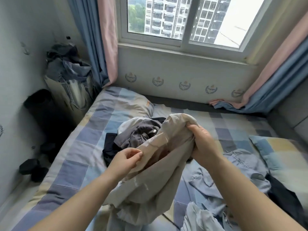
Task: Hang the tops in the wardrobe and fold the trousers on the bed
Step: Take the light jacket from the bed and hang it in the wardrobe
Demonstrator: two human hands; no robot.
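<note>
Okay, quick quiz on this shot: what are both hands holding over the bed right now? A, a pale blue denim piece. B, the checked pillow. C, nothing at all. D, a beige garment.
D: the left hand pinches and the right hand grips the beige garment, lifted above the checked bed; the pale blue denim lies untouched.

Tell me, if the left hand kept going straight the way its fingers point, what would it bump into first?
Probably the beige cloth garment itself, which the left hand already pinches; beyond it sits the right hand, though depth is hard to judge.
</note>
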